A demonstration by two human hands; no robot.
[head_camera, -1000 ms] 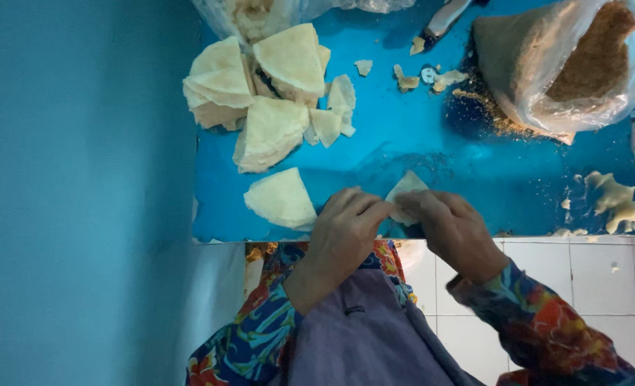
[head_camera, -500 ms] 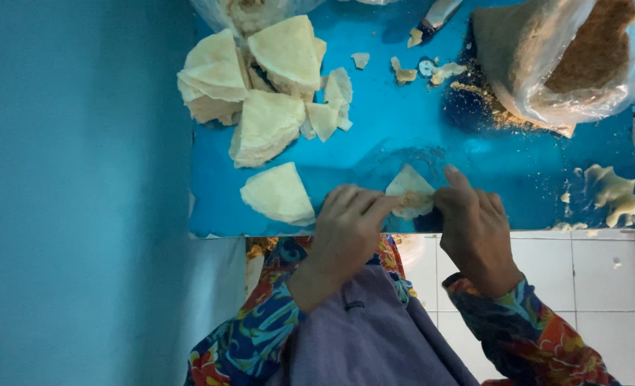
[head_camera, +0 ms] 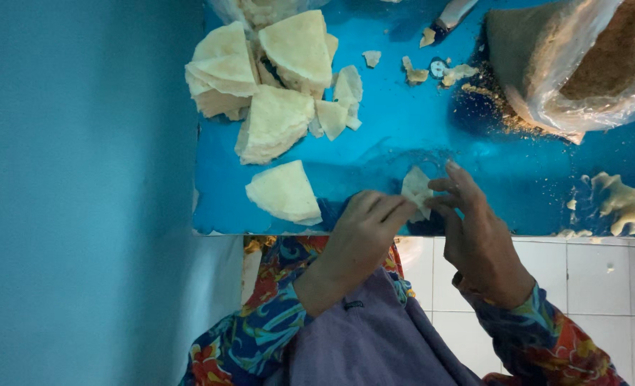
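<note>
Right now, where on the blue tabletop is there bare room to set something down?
The widest bare patch of the blue tabletop lies between the right hand, the clear plastic bag of brown crumbs and the pale scraps. A narrower strip runs mid-table. The far left is crowded with stacked pale triangular wrappers.

Changes, placed relative to the near edge of the blue table point(head_camera: 417, 143):

- Small pale wrapper piece point(head_camera: 416, 190): formerly low at the edge, largely covered by both hands; now raised above the edge, more of its surface showing.
- Right hand point(head_camera: 478, 239): formerly curled over the piece; now fingers spread and extended, only the tips touching the piece's right side.
- Left hand point(head_camera: 364, 236): shifted slightly lower, fingertips now pinching the piece's lower left corner.
</note>
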